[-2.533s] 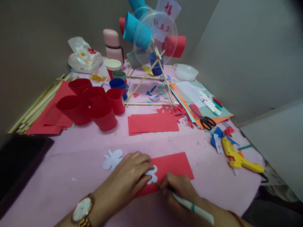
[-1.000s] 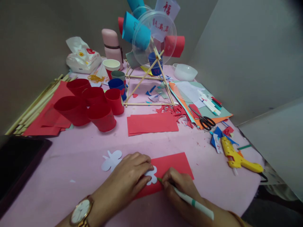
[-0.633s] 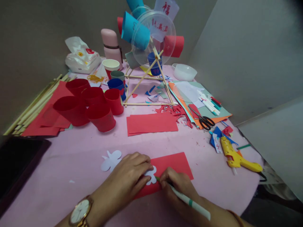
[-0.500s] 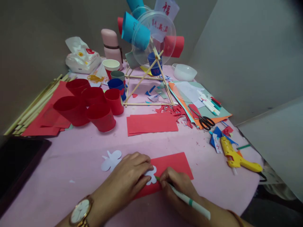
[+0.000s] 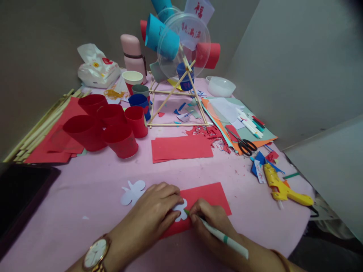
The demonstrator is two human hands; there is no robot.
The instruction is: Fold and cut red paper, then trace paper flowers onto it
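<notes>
My right hand (image 5: 211, 221) is closed around a white marker pen (image 5: 225, 238) with a green tip. The tip touches the right edge of a small white flower-shaped paper cutout (image 5: 182, 207). Under the cutout lies a red paper sheet (image 5: 208, 196), tilted on the table. With thumb and fingers, my left hand (image 5: 157, 209) presses the cutout down onto this sheet and covers its left part. A wristwatch (image 5: 96, 254) is on the left wrist. Just beyond that hand lies a larger white butterfly-shaped paper cutout (image 5: 133, 192), partly hidden behind it.
Red paper strips (image 5: 183, 148) lie ahead, with red paper cups (image 5: 120, 139) to their left. Behind stands a stick frame (image 5: 178, 124) carrying a wheel with cups. Scissors (image 5: 246, 146) and a yellow glue gun (image 5: 283, 189) lie right; a dark flat device (image 5: 25, 196) is left.
The marker's tip has shifted slightly up and left along the cutout's edge, and its rear end has swung slightly left. My left hand stays in place.
</notes>
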